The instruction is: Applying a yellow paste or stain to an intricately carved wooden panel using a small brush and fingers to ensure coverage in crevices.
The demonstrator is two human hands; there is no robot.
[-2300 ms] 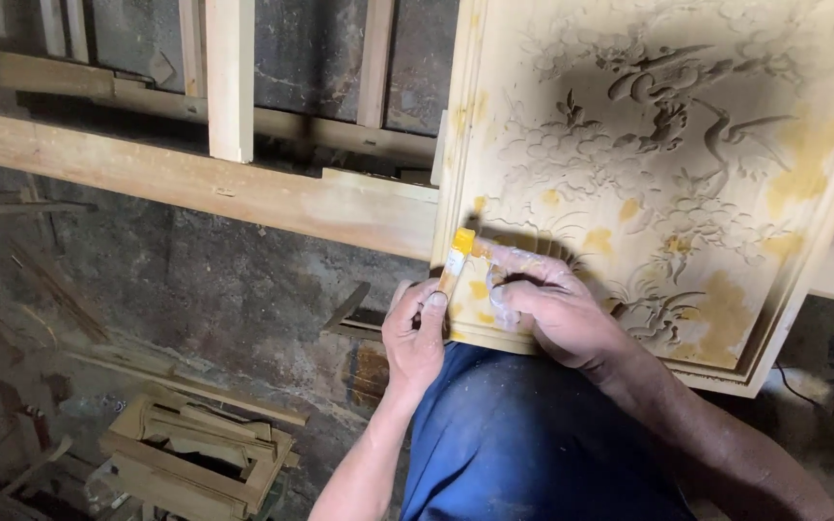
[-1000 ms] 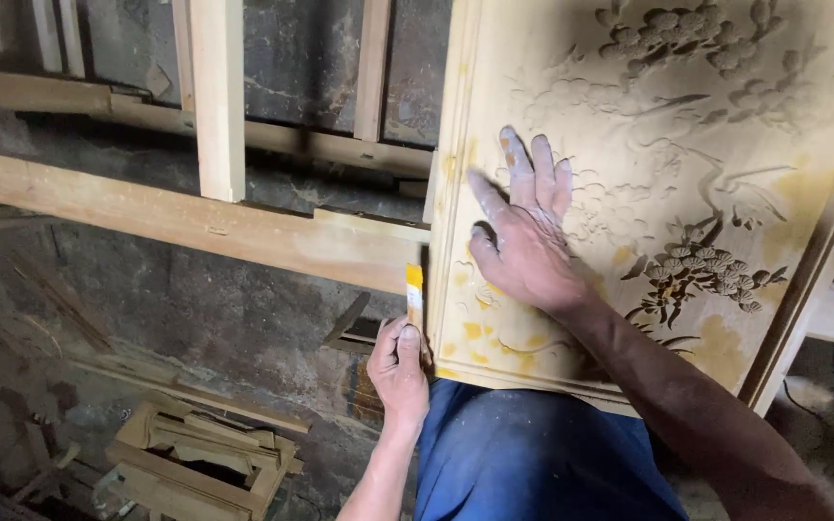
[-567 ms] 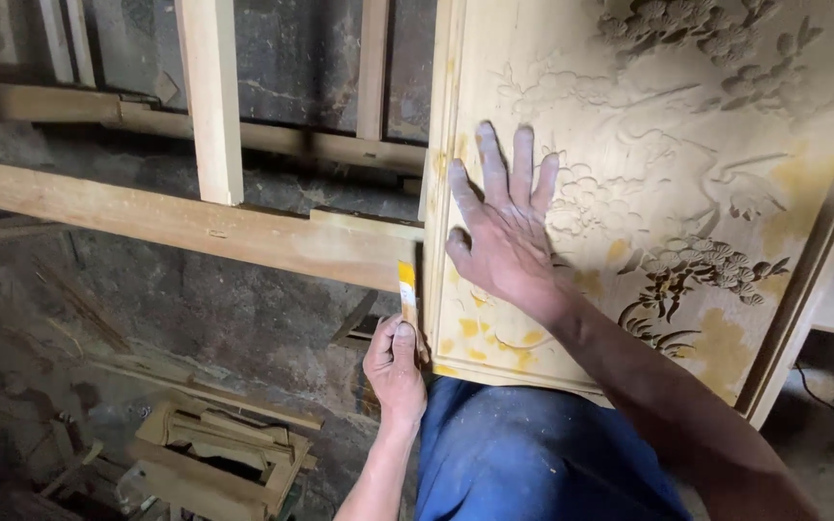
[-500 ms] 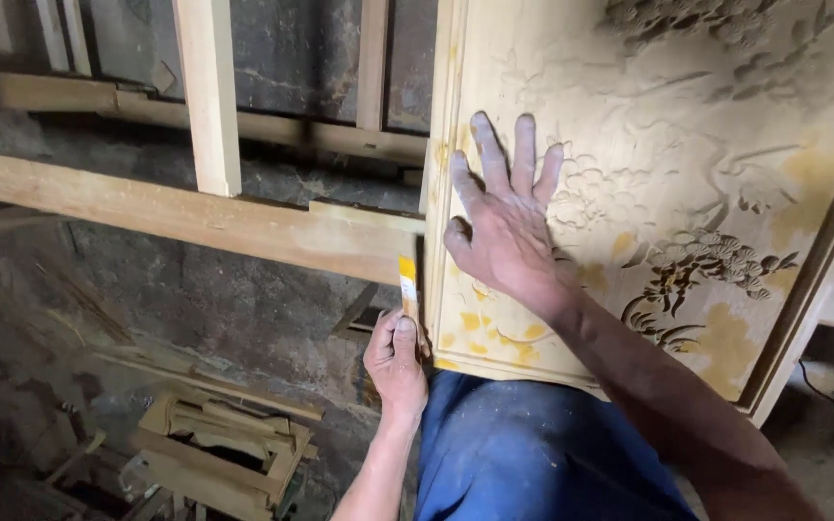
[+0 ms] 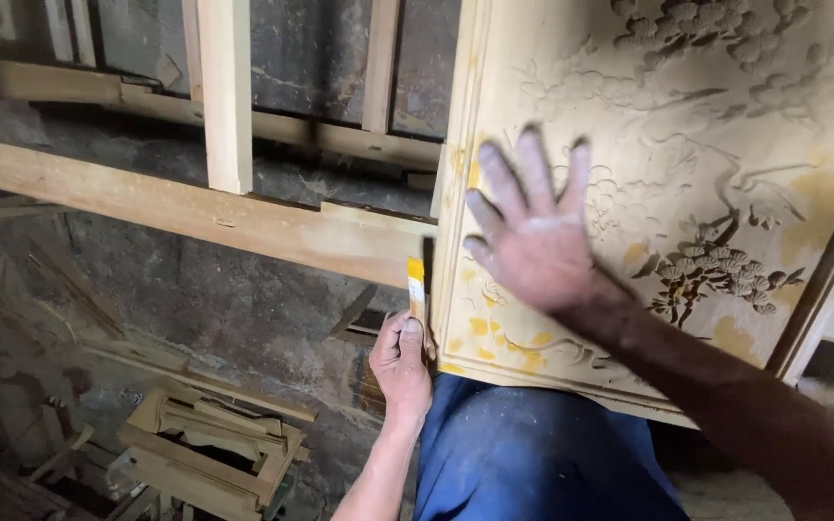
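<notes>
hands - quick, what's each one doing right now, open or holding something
Left hand: closed around a small yellow-tipped tool, held at the left edge of the carved wooden panel.
Right hand: open, fingers spread, holding nothing, over the panel's face.

There is one big carved yellow wooden panel. There is one small yellow-tipped putty knife. There are two bare hands, a left hand and a right hand. One small wooden frame lies on the floor.
</notes>
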